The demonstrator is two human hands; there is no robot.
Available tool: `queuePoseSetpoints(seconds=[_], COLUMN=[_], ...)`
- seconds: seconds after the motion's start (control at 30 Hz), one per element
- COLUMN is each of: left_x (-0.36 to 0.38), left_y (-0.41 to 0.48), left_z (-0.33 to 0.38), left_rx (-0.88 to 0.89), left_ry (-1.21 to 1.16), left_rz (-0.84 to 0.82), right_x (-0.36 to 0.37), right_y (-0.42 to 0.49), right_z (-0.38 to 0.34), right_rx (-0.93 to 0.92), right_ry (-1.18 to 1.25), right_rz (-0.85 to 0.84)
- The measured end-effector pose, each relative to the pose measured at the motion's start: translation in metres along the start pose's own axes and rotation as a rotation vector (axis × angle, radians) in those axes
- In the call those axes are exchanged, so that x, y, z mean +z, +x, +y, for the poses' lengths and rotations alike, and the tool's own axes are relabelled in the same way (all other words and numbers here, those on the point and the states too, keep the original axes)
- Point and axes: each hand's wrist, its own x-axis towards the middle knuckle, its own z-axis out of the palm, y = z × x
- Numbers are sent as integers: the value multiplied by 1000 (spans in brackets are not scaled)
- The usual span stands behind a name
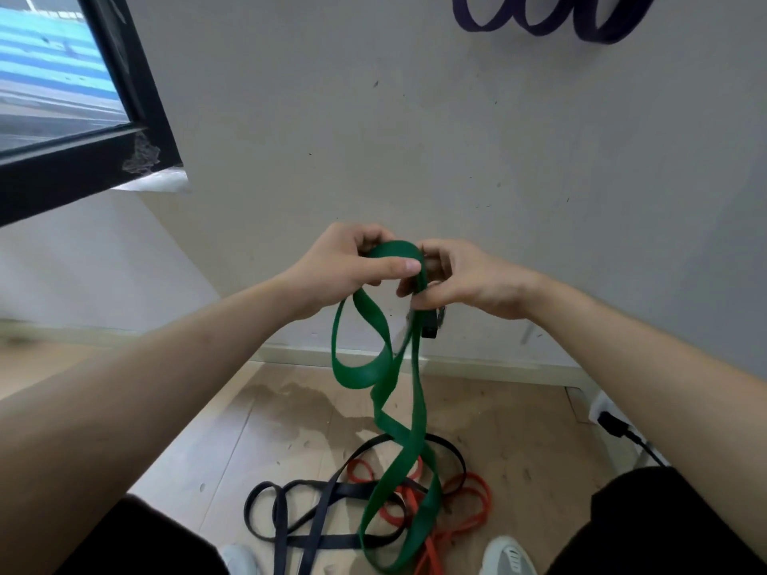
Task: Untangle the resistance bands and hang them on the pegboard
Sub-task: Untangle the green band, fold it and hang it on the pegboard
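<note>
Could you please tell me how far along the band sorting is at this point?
Done: a purple band already hangs on the wall. In hand: the left hand and right hand both grip the twisted green band. Left: the black band and red band lie tangled on the floor.

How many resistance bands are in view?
4. Green band gripped by left hand and right hand; black band and red band tangled on the floor; purple band against the wall up top. The tangle may hide more.
</note>
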Motion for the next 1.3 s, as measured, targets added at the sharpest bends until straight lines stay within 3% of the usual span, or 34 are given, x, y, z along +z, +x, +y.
queuePoseSetpoints(seconds=[0.2,0.47,0.67,0.8,0.9,1.1,1.3], left_x=[-10,-35,-48,-38,-24,-5,-7], left_y=[3,0,-8,-12,-11,-8,-10], left_z=[16,-2,-24,-27,-18,-8,0], left_rx=[33,-23,-225,-247,-213,-119,-57], left_ry=[-244,-285,-144,-29,-59,-115,-188], left_rz=[189,297,27,-113,-131,-91,13], right_x=[26,7,-14,-16,-9,14,31], right_y=[12,15,1,-4,-6,-1,4], right_z=[43,33,14,-4,-14,-5,33], right_rx=[122,68,-18,-100,-146,-72,124], right_ry=[-8,40,210,284,189,-51,-157], right_rz=[72,143,272,315,285,161,18])
